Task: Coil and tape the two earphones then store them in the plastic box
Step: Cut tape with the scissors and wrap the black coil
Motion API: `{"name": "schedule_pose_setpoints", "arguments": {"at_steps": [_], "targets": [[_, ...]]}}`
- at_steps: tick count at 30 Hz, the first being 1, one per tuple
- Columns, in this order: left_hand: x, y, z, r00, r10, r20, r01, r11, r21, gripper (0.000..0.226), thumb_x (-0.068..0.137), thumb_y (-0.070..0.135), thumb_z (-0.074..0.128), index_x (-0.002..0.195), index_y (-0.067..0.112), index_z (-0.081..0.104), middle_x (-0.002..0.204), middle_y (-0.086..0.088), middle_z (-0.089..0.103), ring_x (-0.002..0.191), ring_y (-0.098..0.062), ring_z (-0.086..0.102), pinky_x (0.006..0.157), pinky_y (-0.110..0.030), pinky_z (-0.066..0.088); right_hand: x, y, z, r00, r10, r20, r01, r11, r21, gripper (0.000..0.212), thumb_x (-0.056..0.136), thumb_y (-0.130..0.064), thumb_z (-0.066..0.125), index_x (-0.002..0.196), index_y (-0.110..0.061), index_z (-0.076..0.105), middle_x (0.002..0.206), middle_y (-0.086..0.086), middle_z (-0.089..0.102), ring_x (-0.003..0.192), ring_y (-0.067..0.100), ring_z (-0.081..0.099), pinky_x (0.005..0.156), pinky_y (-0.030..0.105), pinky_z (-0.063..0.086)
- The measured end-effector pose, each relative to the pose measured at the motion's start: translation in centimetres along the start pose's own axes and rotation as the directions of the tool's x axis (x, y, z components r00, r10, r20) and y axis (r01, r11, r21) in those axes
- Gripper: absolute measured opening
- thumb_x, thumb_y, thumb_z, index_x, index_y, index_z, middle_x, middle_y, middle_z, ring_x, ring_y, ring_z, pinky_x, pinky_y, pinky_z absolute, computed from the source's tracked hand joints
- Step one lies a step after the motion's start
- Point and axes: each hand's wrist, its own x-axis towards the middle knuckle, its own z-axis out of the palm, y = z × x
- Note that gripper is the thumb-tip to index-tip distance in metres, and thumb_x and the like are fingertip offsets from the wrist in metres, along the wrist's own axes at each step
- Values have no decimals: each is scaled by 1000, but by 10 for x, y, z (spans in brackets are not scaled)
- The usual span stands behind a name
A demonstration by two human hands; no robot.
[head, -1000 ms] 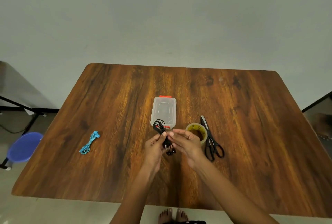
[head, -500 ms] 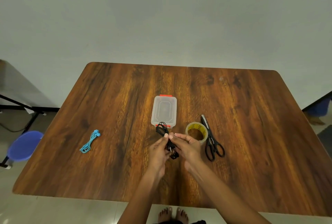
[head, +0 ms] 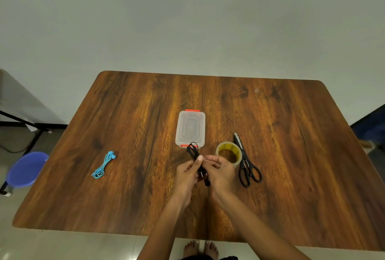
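Both hands, left hand [head: 187, 173] and right hand [head: 220, 171], pinch the black earphones [head: 195, 156], a skinny coiled bundle with loops poking up top.

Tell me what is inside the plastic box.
Through the clear lid, the plastic box looks empty. Its near edge is covered by the black earphones, held by the left hand and right hand.

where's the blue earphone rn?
Head view: the blue earphone lies coiled on the table, on the person's left and apart from everything else, well left of the plastic box and both hands.
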Motion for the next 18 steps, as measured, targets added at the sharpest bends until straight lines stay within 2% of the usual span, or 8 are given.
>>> {"name": "schedule_pose_setpoints", "arguments": {"at_steps": [5,10,15,18], "targets": [[4,-1,-1,998,-20,-57,18,999,-39,29,98,18,47,108,0,67,104,-14,72,99,-22,68,76,-27,56,1,-2,1,999,-40,22,41,999,-18,16,74,-7,78,86,-10,69,78,2,74,74,13,72,69,30,60],[5,3,0,996,-26,-89,13,989,-146,28,98,14,46,111,-4,65,107,-20,69,99,-26,66,78,-32,55,2,-6,2,998,-44,52,43,999,10,17,73,-10,80,85,-10,68,77,3,74,72,12,71,65,25,58],[6,1,1,996,-8,-85,-1,994,-112,28,98,13,45,110,-3,65,105,-20,70,98,-28,66,82,-35,54,8,-9,2,996,51,75,-52,998,22,15,75,-7,77,83,-10,65,87,13,72,87,27,69,80,42,58],[6,-3,0,995,28,-93,-34,998,-57,27,98,15,46,105,2,69,99,-16,73,94,-25,69,77,-32,57,10,-12,1,992,88,93,-90,996,9,15,76,-4,75,83,-10,63,90,16,71,88,30,70,82,44,58]]}}
